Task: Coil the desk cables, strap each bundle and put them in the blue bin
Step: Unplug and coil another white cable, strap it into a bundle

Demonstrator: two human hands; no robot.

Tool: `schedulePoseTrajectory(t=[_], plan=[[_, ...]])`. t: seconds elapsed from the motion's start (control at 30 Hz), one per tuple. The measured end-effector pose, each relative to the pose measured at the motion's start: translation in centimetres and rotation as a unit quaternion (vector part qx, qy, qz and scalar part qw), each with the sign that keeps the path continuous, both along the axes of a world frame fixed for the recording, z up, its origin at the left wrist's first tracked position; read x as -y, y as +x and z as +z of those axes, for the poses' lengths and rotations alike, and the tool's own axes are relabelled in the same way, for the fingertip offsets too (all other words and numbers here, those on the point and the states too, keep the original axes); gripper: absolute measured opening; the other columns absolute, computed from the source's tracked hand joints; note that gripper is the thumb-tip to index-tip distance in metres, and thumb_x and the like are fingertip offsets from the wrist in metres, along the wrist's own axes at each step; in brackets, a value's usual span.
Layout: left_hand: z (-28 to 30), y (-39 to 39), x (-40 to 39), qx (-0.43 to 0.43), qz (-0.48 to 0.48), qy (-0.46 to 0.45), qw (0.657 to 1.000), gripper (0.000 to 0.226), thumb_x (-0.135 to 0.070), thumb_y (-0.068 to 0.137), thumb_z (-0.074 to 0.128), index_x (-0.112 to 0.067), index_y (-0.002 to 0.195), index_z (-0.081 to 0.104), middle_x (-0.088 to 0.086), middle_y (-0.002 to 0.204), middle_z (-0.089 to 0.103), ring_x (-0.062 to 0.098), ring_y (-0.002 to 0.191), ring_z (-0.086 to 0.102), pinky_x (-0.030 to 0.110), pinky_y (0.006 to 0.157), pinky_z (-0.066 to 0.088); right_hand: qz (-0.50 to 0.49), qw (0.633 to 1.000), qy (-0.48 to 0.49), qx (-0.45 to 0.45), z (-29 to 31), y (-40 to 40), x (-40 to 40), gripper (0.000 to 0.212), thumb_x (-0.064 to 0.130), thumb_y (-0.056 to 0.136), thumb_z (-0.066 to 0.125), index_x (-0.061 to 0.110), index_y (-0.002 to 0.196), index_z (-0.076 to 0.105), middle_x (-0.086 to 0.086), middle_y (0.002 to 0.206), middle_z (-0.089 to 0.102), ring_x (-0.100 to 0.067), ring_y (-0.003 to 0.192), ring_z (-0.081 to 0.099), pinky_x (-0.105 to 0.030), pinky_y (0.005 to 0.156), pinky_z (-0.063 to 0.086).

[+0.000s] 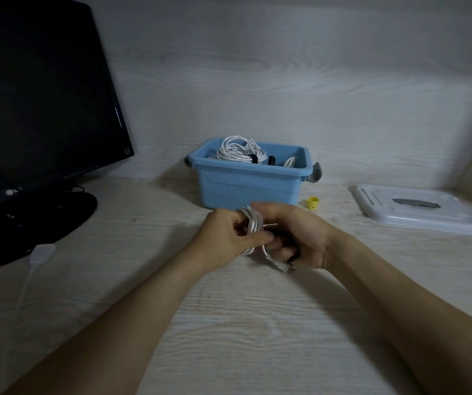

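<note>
Both forearms reach in from 6 o'clock over the bench point(243, 323); the left hand point(226, 238) and right hand point(297, 238) each keep a curled grip on one coiled white cable point(253, 223) at frame centre, the right also pinching a black strap point(293, 258). At 12 o'clock just beyond sits the blue bin point(246, 186) holding a strapped white cable bundle point(240, 149). Monitor point(38, 109) at 10 o'clock, white lid point(420, 209) at 3 o'clock.

1. A black monitor point(38, 92) stands at the left; its lower bezel carries a small pale logo that seems to read "LG".
2. No other lettering is readable.
</note>
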State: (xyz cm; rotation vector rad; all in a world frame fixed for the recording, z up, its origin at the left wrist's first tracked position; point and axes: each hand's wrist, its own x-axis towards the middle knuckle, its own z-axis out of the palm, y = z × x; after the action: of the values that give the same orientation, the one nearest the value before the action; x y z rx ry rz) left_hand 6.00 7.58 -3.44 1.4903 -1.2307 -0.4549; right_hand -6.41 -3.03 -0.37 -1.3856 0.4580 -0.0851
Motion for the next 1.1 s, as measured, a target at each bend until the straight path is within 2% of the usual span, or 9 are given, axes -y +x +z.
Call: schedulePoseTrajectory(t=[0.1, 0.23, 0.33, 0.4, 0.6, 0.83, 0.93, 1.03, 1.1], plan=[[0.2, -0.5, -0.1, 0.094, 0.018, -0.022, 0.995, 0.028, -0.011, 0.075, 0.082, -0.031, 0.071, 0.063, -0.016, 0.064, 0.066, -0.005, 0.063, 0.059, 0.014, 0.06, 0.044, -0.046, 0.997, -0.066, -0.009, -0.4, 0.3, -0.9, 0.029, 0.038, 0.08, 0.078, 0.013, 0.085, 0.064, -0.001, 0.06, 0.049, -0.008, 0.045, 0.025, -0.018, 0.037, 0.017], [0.5, -0.8, -0.2, 0.138, 0.049, -0.028, 0.989, 0.036, -0.013, 0.073, 0.083, -0.031, 0.057, 0.056, -0.022, 0.048, 0.056, -0.009, 0.049, 0.05, 0.007, 0.05, 0.034, -0.103, 0.992, -0.068, -0.003, -0.6, 0.5, -0.6, 0.024, 0.026, 0.079, 0.081, 0.01, 0.077, 0.062, -0.003, 0.057, 0.054, -0.01, 0.045, 0.028, -0.02, 0.036, 0.02], [0.7, -0.9, -0.3, 0.093, 0.039, -0.044, 0.994, 0.018, -0.018, 0.069, 0.089, -0.02, 0.079, 0.074, -0.017, 0.067, 0.071, -0.005, 0.064, 0.065, 0.017, 0.064, 0.051, -0.148, 0.988, -0.044, 0.028, -0.7, 0.8, -0.2, 0.009, 0.012, 0.08, 0.071, 0.008, 0.088, 0.068, -0.01, 0.075, 0.061, -0.011, 0.048, 0.033, -0.02, 0.035, 0.022], [0.8, -1.1, -0.3, 0.087, 0.039, -0.05, 0.994, 0.035, -0.013, 0.067, 0.09, -0.015, 0.098, 0.073, -0.009, 0.083, 0.075, 0.004, 0.076, 0.072, 0.024, 0.073, 0.058, -0.172, 0.984, -0.046, 0.027, -0.9, 0.9, 0.1, 0.014, 0.009, 0.078, 0.066, 0.009, 0.092, 0.069, -0.012, 0.081, 0.061, -0.012, 0.047, 0.04, -0.021, 0.035, 0.026], [0.4, -1.3, -0.2, 0.172, 0.082, -0.08, 0.978, 0.041, -0.008, 0.068, 0.086, -0.013, 0.107, 0.073, -0.004, 0.09, 0.07, 0.001, 0.081, 0.067, 0.014, 0.073, 0.055, -0.143, 0.988, -0.036, 0.043, -0.3, 0.1, 1.0, 0.006, 0.008, 0.085, 0.063, 0.005, 0.09, 0.066, -0.009, 0.071, 0.062, -0.011, 0.05, 0.05, -0.018, 0.036, 0.032], [0.3, -0.4, 0.0, 0.248, 0.117, -0.105, 0.956, 0.049, -0.008, 0.075, 0.069, -0.019, 0.122, 0.069, 0.001, 0.091, 0.07, 0.013, 0.08, 0.065, 0.027, 0.072, 0.053, -0.16, 0.984, 0.039, 0.072, 0.2, 0.1, 0.9, 0.034, 0.008, 0.08, 0.075, 0.0, 0.112, 0.069, -0.015, 0.099, 0.075, -0.012, 0.067, 0.072, -0.013, 0.039, 0.04], [0.3, -0.2, -0.1, 0.279, 0.114, -0.112, 0.947, 0.047, -0.013, 0.081, 0.063, -0.017, 0.127, 0.066, 0.001, 0.094, 0.071, 0.016, 0.082, 0.066, 0.029, 0.076, 0.053, -0.155, 0.986, 0.009, 0.062, 0.3, 0.0, 0.8, 0.038, 0.014, 0.072, 0.078, 0.003, 0.107, 0.069, -0.014, 0.094, 0.072, -0.009, 0.058, 0.064, -0.016, 0.038, 0.037], [0.2, -0.1, 0.1, 0.294, 0.098, -0.086, 0.947, 0.038, -0.016, 0.09, 0.052, -0.017, 0.127, 0.063, 0.0, 0.104, 0.068, 0.017, 0.086, 0.064, 0.042, 0.08, 0.052, -0.16, 0.986, -0.027, 0.032, 0.3, 0.1, 1.0, 0.025, 0.017, 0.083, 0.076, 0.006, 0.103, 0.066, -0.01, 0.083, 0.066, -0.006, 0.043, 0.036, -0.018, 0.037, 0.029], [0.1, -0.4, -0.1, 0.259, 0.083, -0.061, 0.961, 0.034, -0.015, 0.096, 0.047, -0.017, 0.129, 0.057, 0.0, 0.112, 0.066, 0.014, 0.086, 0.062, 0.04, 0.079, 0.05, -0.155, 0.987, -0.033, 0.03, 0.4, 0.1, 1.1, 0.019, 0.017, 0.088, 0.072, 0.006, 0.102, 0.065, -0.009, 0.079, 0.065, -0.006, 0.044, 0.029, -0.018, 0.036, 0.026]])
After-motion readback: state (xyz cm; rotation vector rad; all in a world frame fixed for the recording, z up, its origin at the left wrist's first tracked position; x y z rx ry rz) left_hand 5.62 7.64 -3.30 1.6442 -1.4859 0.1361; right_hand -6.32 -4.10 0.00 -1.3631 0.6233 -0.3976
